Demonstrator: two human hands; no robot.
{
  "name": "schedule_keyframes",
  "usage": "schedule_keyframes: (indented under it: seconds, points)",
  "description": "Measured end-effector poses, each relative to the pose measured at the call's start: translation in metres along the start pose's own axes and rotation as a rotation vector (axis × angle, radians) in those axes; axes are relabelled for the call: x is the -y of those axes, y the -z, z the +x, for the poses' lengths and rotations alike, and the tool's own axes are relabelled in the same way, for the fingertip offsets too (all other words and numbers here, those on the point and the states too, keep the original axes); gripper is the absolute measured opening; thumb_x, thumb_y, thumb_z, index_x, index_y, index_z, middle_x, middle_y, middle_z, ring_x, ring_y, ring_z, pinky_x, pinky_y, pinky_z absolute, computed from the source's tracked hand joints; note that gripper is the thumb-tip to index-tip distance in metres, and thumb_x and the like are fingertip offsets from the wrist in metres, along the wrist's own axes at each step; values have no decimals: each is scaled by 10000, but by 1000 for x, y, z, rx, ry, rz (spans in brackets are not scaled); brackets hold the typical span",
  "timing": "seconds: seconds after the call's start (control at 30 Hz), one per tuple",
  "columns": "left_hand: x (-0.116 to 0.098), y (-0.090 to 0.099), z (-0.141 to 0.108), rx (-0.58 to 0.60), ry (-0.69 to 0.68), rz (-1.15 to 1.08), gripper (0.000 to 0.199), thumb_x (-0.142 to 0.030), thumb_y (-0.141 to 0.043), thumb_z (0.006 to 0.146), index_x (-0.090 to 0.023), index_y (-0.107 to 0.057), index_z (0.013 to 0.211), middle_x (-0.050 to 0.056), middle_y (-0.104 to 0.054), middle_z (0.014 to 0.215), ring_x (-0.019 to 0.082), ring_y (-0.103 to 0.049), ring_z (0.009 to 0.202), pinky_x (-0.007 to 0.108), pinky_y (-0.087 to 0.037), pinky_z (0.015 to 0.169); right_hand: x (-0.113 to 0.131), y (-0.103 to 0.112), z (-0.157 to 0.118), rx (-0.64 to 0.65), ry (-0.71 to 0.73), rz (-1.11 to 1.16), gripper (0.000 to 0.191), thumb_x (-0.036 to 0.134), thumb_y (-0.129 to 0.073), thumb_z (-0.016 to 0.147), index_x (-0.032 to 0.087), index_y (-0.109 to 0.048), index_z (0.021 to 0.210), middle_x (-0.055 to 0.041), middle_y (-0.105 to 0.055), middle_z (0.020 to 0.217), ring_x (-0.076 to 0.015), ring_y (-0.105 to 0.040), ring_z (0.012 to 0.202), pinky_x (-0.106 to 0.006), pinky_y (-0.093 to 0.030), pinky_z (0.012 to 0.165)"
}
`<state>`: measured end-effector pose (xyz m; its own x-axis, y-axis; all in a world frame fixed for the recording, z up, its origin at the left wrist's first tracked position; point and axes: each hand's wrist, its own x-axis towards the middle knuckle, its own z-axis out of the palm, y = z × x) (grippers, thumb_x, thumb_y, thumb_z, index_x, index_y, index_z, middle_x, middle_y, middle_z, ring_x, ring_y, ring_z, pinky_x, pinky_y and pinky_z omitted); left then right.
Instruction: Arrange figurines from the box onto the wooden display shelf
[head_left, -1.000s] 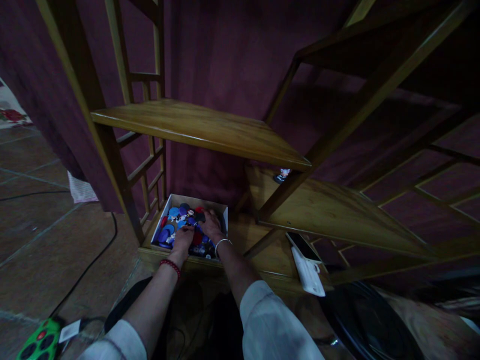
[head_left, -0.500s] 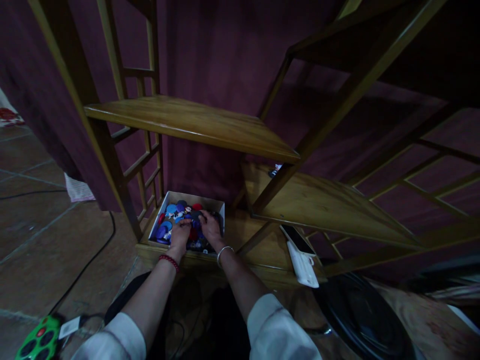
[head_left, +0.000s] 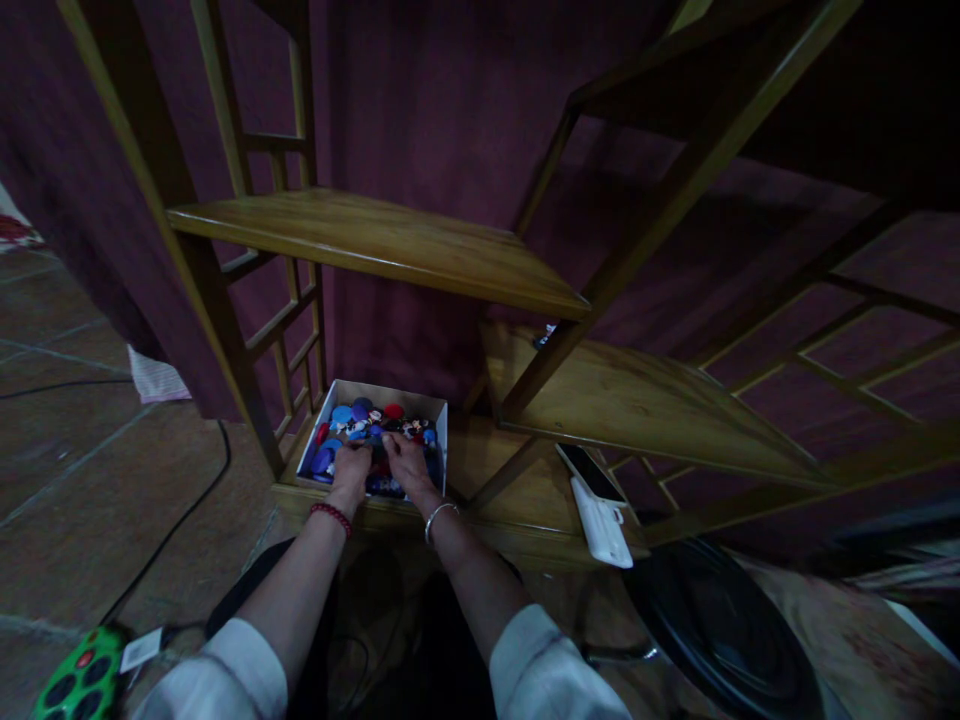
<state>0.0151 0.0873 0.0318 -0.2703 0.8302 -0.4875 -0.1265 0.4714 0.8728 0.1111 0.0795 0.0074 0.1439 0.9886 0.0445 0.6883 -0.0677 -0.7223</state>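
Observation:
A shallow white box (head_left: 313,440) stands on the wooden bottom shelf. In it lie several small figures and round pieces, among them a red disc (head_left: 394,411) and a light blue disc (head_left: 341,414). My left hand (head_left: 351,468), with a red bead bracelet at the wrist, is inside the box with its fingers curled. Close beside it, my right hand (head_left: 406,462), below a silver bangle, is also curled, thumb towards the left hand. Something dark shows between the fingertips of both hands, too dim to name.
A wooden shelf board (head_left: 375,245) hangs above the box, with slanted posts to the right. On the lower shelf lie a phone (head_left: 590,473) and a white case (head_left: 602,525). A black round stool seat (head_left: 724,630) stands at right. A green power strip (head_left: 82,680) is on the floor.
My right hand has moved left and slightly down, closer to my left hand, uncovering figures at the box's right side. My left hand has shifted slightly left.

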Motion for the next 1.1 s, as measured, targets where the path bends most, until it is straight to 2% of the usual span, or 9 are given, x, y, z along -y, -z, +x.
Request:
schedule_keyframes:
  seconds: [0.13,0.3,0.43,0.73,0.97,1.1]
  points:
    - [-6,7,1,5,43,-106,110,-23,-485,710,-123,-508,673,30,-555,680,118,-572,623,277,-525,563,-2,3,1,-83,-109,-119,297,234,-367,866,205,-589,1060,-39,-638,1040,-134,-568,959,-224,-396,844]
    - [-9,13,4,16,123,-204,128,-8,-482,701,-128,-504,662,17,-537,669,118,-565,648,303,-545,583,-2,3,2,-11,-213,-250,330,246,-404,843,196,-546,1136,-72,-603,1110,-165,-554,1005,-251,-393,852]
    - [-10,14,4,2,132,-196,134,-9,-510,686,-137,-501,646,19,-542,677,135,-582,687,288,-543,592,4,2,2,30,-250,-302,323,273,-459,817,227,-536,1127,-59,-622,1063,-168,-568,977,-258,-403,822]
    - [-8,14,9,2,138,-204,135,-12,-485,693,-137,-502,646,22,-538,675,130,-562,664,311,-538,579,1,-2,-5,-36,-228,-215,267,238,-472,808,282,-538,1063,18,-643,996,-130,-577,932,-233,-404,808]
    - [-11,15,6,-22,137,-230,133,-12,-487,678,-144,-496,664,18,-533,683,126,-551,651,314,-531,579,-4,0,-5,-120,-225,-125,367,168,-389,812,279,-513,1140,6,-622,1054,-133,-560,967,-234,-391,849]
    - [-11,16,5,-6,143,-231,142,-8,-484,668,-148,-504,688,18,-544,694,133,-565,662,311,-530,584,-8,1,-3,-162,-246,-55,371,154,-376,795,270,-546,1104,5,-620,1047,-143,-553,970,-243,-394,845]
